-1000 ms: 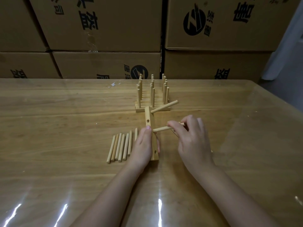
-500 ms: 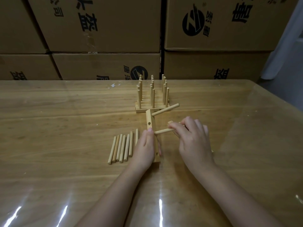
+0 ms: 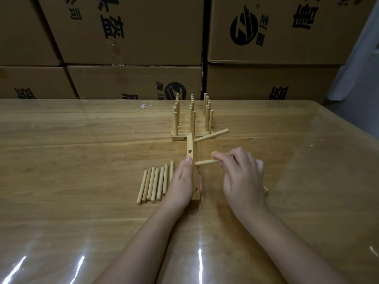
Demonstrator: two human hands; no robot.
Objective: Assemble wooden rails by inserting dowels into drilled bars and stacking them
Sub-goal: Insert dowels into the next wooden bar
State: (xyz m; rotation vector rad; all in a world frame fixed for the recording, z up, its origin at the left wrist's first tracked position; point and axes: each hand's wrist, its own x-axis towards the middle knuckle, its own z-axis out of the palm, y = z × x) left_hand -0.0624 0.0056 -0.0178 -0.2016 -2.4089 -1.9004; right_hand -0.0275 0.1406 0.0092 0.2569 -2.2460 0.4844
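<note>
1. The drilled bar lies on the table, its long axis running straight away from the person; the left grip clasps its near half.
2. Two dowels jut rightward from it: the far dowel stands free, while the right grip pinches the near dowel.
3. Seven loose dowels lie parallel, left of the left grip.

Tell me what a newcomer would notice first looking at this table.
First the two hands at the centre: the left hand grips a drilled bar lying on the table, while the right hand pinches a dowel whose tip is at the bar's side. Just behind stands a stack of finished rails bristling with upright pegs, and a row of loose dowels lies left of the left hand.
</note>
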